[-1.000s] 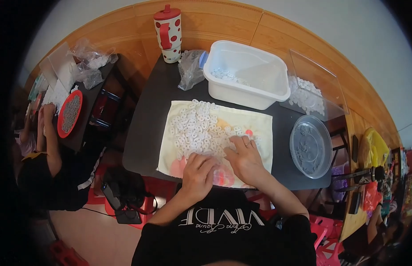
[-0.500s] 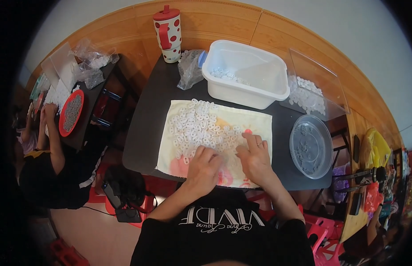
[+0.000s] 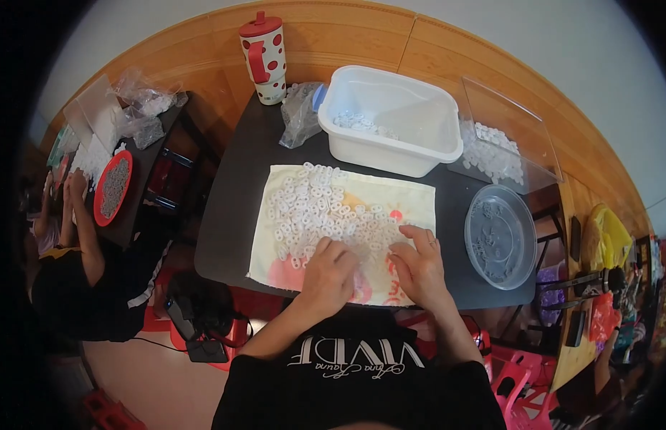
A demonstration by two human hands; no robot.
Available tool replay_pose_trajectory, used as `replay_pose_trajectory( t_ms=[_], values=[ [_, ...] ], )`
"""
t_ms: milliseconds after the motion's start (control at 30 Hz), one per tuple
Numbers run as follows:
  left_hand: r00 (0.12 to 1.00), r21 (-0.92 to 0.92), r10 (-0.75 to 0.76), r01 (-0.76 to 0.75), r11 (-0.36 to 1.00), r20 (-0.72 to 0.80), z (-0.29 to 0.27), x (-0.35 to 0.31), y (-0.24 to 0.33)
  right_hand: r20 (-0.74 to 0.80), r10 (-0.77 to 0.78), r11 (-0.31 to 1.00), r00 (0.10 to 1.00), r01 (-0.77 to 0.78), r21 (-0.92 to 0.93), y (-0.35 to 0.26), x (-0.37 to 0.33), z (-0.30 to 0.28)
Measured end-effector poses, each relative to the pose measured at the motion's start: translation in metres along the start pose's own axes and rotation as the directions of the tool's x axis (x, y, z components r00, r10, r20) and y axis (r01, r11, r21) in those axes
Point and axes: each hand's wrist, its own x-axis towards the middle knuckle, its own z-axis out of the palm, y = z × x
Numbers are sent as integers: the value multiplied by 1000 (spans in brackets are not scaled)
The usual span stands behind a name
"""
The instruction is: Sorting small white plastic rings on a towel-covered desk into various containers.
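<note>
Many small white plastic pieces with two holes (image 3: pixel 304 204) lie spread over a cream towel (image 3: pixel 267 265) with pink and orange print. My left hand (image 3: pixel 328 278) rests at the towel's near edge, fingers curled together; a blurred, pale see-through shape shows beside its fingertips, and what they hold is unclear. To the right, my right hand (image 3: pixel 421 264) hovers over the towel with thumb and forefinger apart and nothing visible between them. Loose white pieces lie between the two hands.
Behind the towel stands a white tub (image 3: pixel 390 154) holding some pieces. Nearby are a spotted tumbler (image 3: pixel 265 57), a plastic bag (image 3: pixel 300 118), a clear box of white parts (image 3: pixel 494 154) and a round clear tray (image 3: pixel 501 240). Another person's hands (image 3: pixel 73 190) work beside a red tray (image 3: pixel 112 193) at left.
My right hand has shifted slightly right, and its thumb and forefinger have spread apart. My left hand has stayed nearly in place. The whole view has shifted slightly.
</note>
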Motion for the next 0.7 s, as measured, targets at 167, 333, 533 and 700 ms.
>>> replay_pose_trajectory(
  t_ms=[167, 333, 533, 700],
  values=[
    [998, -60, -29, 26, 998, -55, -11, 7, 2, 60, -57, 996, 997, 52, 77, -7, -1, -9],
    [990, -246, -55, 22, 969, -128, -15, -5, -6, -226, 13, 998, 974, -28, -61, 53, -8, -49],
    [981, -418, -155, 94, 903, -114, -9, -7, -2, -250, 413, 883, 876, -452, -124, 134, -49, -118],
    [986, -449, -141, 88, 889, -85, -4, -6, 2, -174, 377, 917, 910, -394, -72, 143, -55, -110]
  ],
)
